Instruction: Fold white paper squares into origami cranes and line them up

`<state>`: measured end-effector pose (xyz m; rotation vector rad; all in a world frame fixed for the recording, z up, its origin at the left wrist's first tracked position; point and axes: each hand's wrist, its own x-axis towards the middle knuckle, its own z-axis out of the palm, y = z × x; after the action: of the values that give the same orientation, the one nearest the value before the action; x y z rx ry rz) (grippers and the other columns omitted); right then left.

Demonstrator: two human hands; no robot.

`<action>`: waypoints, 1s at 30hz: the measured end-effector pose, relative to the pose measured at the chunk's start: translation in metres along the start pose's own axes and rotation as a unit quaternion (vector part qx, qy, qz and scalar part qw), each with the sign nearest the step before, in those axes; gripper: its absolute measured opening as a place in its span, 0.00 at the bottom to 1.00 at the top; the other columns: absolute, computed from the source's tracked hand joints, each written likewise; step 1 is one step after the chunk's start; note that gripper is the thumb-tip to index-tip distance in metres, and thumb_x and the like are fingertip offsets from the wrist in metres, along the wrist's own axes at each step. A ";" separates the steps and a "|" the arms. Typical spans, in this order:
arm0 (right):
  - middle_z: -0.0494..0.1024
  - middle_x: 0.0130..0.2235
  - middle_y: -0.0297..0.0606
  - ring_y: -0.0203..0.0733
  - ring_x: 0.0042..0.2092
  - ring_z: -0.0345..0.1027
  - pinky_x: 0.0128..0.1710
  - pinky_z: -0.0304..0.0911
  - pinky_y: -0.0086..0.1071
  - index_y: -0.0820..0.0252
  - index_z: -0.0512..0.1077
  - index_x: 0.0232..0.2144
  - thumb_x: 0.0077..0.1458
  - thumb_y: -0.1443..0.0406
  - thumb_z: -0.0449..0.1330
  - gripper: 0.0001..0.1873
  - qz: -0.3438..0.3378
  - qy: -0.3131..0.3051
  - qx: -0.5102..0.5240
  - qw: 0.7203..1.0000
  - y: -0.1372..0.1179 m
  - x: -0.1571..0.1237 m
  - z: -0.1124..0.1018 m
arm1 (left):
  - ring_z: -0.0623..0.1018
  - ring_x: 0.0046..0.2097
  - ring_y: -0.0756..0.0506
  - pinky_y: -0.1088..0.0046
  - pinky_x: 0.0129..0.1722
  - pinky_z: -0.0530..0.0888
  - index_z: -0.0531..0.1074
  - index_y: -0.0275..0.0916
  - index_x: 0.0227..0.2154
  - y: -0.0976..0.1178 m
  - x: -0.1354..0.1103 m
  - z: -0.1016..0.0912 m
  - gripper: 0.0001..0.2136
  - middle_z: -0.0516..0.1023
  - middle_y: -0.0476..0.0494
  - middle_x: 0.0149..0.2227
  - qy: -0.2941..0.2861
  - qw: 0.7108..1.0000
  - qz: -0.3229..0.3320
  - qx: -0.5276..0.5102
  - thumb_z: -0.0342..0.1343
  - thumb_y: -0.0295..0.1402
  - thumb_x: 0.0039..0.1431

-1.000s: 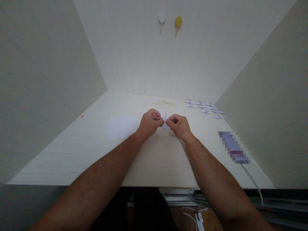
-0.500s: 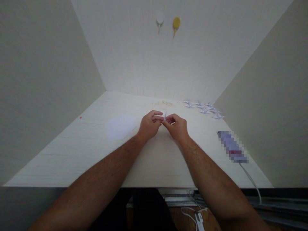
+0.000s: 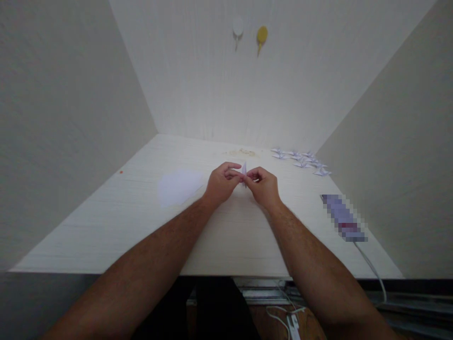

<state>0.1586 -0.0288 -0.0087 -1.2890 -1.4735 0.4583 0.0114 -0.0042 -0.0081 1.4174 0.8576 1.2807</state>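
Observation:
A small folded piece of white paper (image 3: 244, 169) is pinched between both hands above the middle of the pale wooden table (image 3: 226, 236). My left hand (image 3: 221, 183) grips it from the left with curled fingers. My right hand (image 3: 264, 185) holds it from the right, fingertips touching those of the left. Only a thin pointed tip of the paper shows above the fingers.
A flat white sheet (image 3: 179, 186) lies left of the hands. Several small folded paper figures (image 3: 300, 159) are grouped at the back right. A pixelated device (image 3: 343, 217) with a cable lies at the right. Two hooks (image 3: 249, 33) hang on the back wall.
The paper piece showed broader between the fingertips a second ago; now the hands are closer together and only a narrow tip shows. The hands stayed in the same spot.

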 end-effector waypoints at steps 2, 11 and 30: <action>0.75 0.25 0.33 0.36 0.27 0.67 0.28 0.63 0.30 0.58 0.72 0.26 0.46 0.60 0.65 0.08 0.030 -0.011 0.044 0.999 0.000 0.000 0.001 | 0.77 0.29 0.50 0.75 0.33 0.74 0.73 0.36 0.36 -0.001 0.002 -0.001 0.14 0.78 0.48 0.27 0.023 0.999 0.007 0.023 0.63 0.27 0.43; 0.72 0.21 0.29 0.34 0.22 0.67 0.24 0.63 0.29 0.58 0.69 0.24 0.39 0.63 0.67 0.10 0.109 -0.066 0.187 0.974 -0.007 0.003 -0.001 | 0.75 0.26 0.52 0.75 0.29 0.72 0.74 0.36 0.26 0.001 0.003 -0.004 0.06 0.77 0.50 0.24 -0.013 0.997 -0.066 -0.034 0.63 0.27 0.41; 0.73 0.21 0.25 0.32 0.21 0.68 0.24 0.69 0.29 0.57 0.70 0.25 0.39 0.64 0.68 0.10 0.103 -0.113 0.288 0.946 0.003 0.004 -0.003 | 0.73 0.25 0.53 0.77 0.25 0.70 0.72 0.36 0.27 0.007 0.000 -0.004 0.07 0.75 0.51 0.25 -0.067 0.989 -0.086 -0.100 0.63 0.26 0.41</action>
<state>0.1628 -0.0249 -0.0082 -0.9370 -1.2531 1.1161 0.0065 -0.0052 -0.0016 1.2293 0.7227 1.0957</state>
